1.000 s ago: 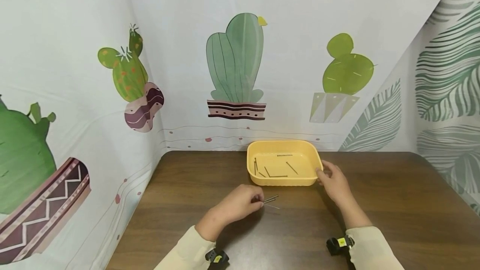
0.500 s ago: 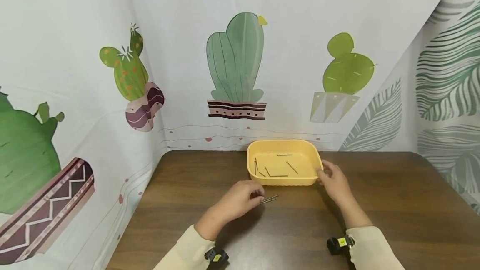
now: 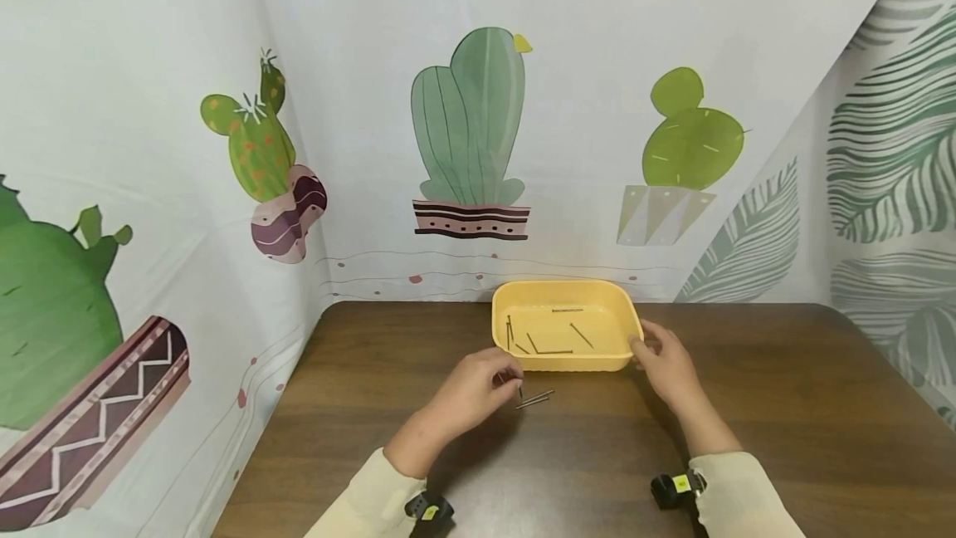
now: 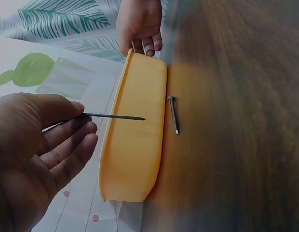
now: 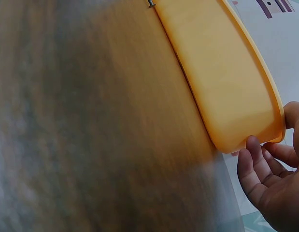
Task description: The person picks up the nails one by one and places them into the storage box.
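Note:
Between thumb and forefinger, my left hand [image 3: 478, 393] pinches a thin dark nail [image 4: 115, 116], its pointed end sticking out. In the left wrist view this nail overlaps the outer wall of a yellow plastic tray [image 4: 135, 140]. The head view has the hand just off the tray's front left corner. A couple of loose nails [image 3: 536, 399] lie on the table beside the fingertips. My right hand [image 3: 667, 364] grips the right end of the tray, thumb at the rim and fingers against the outer wall [image 5: 236, 82].
Several nails [image 3: 554, 351] lie scattered on the tray's floor. The brown wooden table [image 3: 403, 339] ends at a white cloth backdrop [image 3: 358, 148] printed with cacti, close behind the tray. Each wrist wears a black strapped device [image 3: 675, 488].
My left hand has picked up one nail from the table and moved slightly up toward the tray. The other loose nails stay put. My right hand and the tray have not moved.

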The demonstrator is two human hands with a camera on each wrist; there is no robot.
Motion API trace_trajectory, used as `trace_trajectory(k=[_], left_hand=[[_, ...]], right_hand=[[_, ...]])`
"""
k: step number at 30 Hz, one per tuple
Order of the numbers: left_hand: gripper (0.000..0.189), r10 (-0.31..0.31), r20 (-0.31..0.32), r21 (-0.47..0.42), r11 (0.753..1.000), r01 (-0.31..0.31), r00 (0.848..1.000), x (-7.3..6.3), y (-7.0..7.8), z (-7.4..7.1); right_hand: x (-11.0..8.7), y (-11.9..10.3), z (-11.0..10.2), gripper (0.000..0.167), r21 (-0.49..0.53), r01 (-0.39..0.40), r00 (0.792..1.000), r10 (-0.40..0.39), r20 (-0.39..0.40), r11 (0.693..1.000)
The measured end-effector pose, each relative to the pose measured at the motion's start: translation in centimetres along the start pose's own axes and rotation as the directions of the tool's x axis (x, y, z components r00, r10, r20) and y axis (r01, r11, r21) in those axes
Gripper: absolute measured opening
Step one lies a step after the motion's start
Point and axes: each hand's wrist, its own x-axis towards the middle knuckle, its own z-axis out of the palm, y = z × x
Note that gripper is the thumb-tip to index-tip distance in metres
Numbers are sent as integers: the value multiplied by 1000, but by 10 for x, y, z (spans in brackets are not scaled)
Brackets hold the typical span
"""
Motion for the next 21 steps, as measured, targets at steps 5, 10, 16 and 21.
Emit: trace_trajectory(k=[5,10,16,21], left_hand=[[4,-5,-63,-37,999,3,998,1,1,-2],[6,-1,-132,-49,999,-6,991,3,1,-8],[5,-15,-196,-85,996,-2,981,9,-4,-12],[4,-51,-238,-127,992,21,970,18,-9,-11]], right_hand=[[1,1,0,59,0,2,1000,-2,-2,1000],[1,-1,1,59,-6,-4,1000,4,-3,1000],[2,-1,2,58,-8,-3,1000,3,-7,1000],[1,0,1,58,-11,-6,1000,6,-10,1000]])
